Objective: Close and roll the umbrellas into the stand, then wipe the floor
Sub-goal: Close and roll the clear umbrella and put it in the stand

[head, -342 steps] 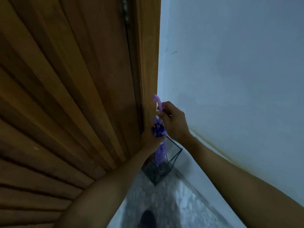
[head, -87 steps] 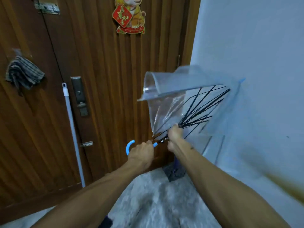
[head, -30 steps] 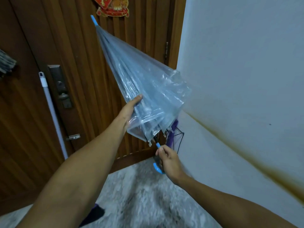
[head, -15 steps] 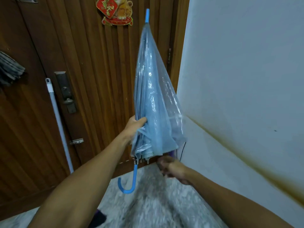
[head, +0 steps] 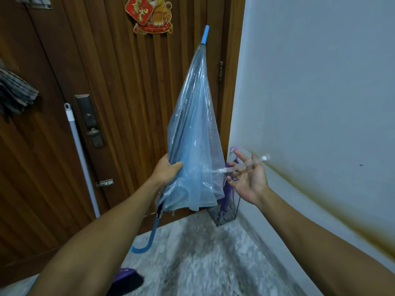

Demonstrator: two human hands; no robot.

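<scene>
A clear plastic umbrella (head: pixel 192 146) with a blue tip and a blue hooked handle (head: pixel 147 242) is folded and held tip-up before the door. My left hand (head: pixel 165 170) grips its lower canopy. My right hand (head: pixel 249 176) is to the right of it, fingers spread, with the umbrella's clear closing strap (head: pixel 239 166) lying across the fingertips. Behind, a wire umbrella stand (head: pixel 224 212) sits in the corner with a purple umbrella (head: pixel 227 189) in it.
A ribbed wooden door (head: pixel 119 103) fills the left and middle; a white mop pole (head: pixel 82 159) leans on it and a striped cloth (head: pixel 15 95) hangs at far left. A white wall (head: pixel 320 92) is on the right. The speckled floor (head: pixel 192 263) lies below.
The umbrella was folded shut and swung tip-up. My right hand rose from below the canopy and now has the strap across its spread fingers. My left hand keeps its grip.
</scene>
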